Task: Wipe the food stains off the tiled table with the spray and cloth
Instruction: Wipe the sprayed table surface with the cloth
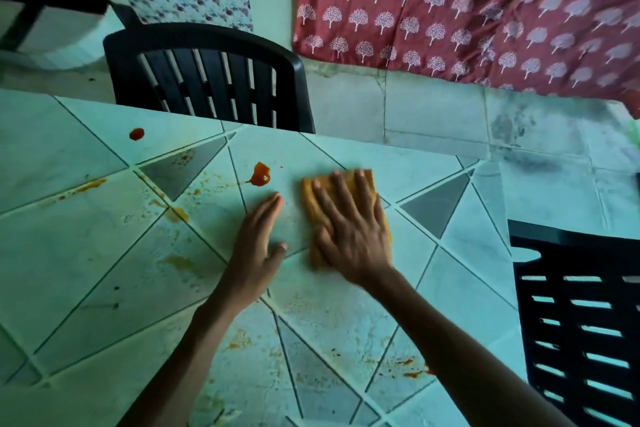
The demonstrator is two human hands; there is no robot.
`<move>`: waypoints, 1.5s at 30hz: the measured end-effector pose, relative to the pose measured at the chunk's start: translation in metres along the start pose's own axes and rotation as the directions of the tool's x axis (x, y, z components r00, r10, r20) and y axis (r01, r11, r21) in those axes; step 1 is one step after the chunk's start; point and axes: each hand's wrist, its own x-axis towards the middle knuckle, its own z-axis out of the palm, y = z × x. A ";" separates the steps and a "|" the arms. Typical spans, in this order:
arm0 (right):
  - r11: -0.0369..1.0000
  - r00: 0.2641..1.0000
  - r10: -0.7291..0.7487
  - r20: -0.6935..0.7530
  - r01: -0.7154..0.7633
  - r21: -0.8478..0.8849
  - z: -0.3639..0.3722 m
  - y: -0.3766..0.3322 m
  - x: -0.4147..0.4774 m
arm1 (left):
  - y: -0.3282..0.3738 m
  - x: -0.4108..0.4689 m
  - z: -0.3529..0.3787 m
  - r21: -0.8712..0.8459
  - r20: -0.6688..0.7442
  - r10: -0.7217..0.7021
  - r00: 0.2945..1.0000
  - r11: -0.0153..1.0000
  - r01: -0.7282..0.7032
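Right hand (349, 229) flat on the orange cloth (341, 210), fingers (327, 196) spread, pressing. Left hand (258, 246) rests on the tiled bench (86, 253), fingers together.

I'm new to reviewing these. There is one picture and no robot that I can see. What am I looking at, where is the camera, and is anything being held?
There is no machine here. A person works with bare hands, and the single picture comes from a wide-angle camera worn on the head, looking forward and down. The right hand presses flat, fingers straight, on an orange cloth lying on the tiled table. The left hand lies flat on the tiles beside the cloth. Neither hand grips anything. On the table are a red blob just beyond the left hand, a smaller red spot farther left, and orange-brown smears. No spray bottle is in view. A black chair stands at the far edge and a second chair at the right.
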 end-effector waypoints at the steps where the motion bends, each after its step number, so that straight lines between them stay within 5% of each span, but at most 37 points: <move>1: 0.999 0.999 -0.042 0.018 0.042 -0.010 0.000 0.007 -0.027 | 0.001 -0.001 -0.005 -0.018 -0.004 0.004 1.000 1.000 -0.004; 6: 0.997 0.997 -0.016 0.078 0.021 -0.074 -0.003 0.067 -0.047 | -0.008 -0.009 -0.030 0.290 -0.035 0.078 0.996 0.955 -0.064; 11: 0.900 0.903 0.429 -0.019 -0.426 0.094 -0.006 0.024 0.081 | -0.029 -0.026 -0.029 0.410 -0.019 0.027 0.999 0.912 -0.017; 16: 0.992 0.993 0.118 0.009 -0.118 0.036 0.005 -0.051 0.065 | -0.030 -0.028 -0.023 0.394 -0.044 0.023 0.999 0.919 -0.004; 21: 0.985 0.984 -0.164 0.075 0.167 -0.035 0.006 -0.013 -0.043 | -0.028 -0.029 -0.018 0.389 -0.072 0.006 0.997 0.921 0.023; 24: 0.993 0.990 -0.100 0.096 0.105 -0.050 -0.001 0.030 -0.030 | -0.028 -0.030 -0.017 0.420 -0.084 0.020 0.996 0.907 0.017; 28: 0.956 0.956 0.295 0.001 -0.295 0.001 -0.002 0.010 0.065 | -0.026 -0.031 -0.015 0.473 -0.109 0.023 0.994 0.880 0.031; 30: 0.925 0.926 0.378 0.013 -0.378 0.041 0.001 -0.020 0.100 | -0.026 -0.031 -0.015 0.482 -0.107 0.018 0.994 0.876 0.036; 35: 0.997 0.997 0.076 0.021 -0.075 -0.035 0.006 -0.055 0.047 | -0.029 -0.030 -0.016 0.478 -0.093 0.022 0.995 0.878 0.025; 40: 0.959 0.956 -0.276 0.099 0.281 -0.044 -0.002 0.007 -0.046 | -0.027 -0.029 -0.015 0.449 -0.099 0.026 0.995 0.893 0.021; 43: 0.954 0.961 -0.259 0.101 0.271 -0.131 -0.006 0.043 -0.009 | -0.027 -0.030 -0.016 0.423 -0.110 0.034 0.993 0.906 0.016; 45: 0.993 0.998 0.043 0.053 -0.037 -0.113 -0.005 0.029 0.037 | -0.029 -0.031 -0.016 0.412 -0.105 0.040 0.994 0.911 0.007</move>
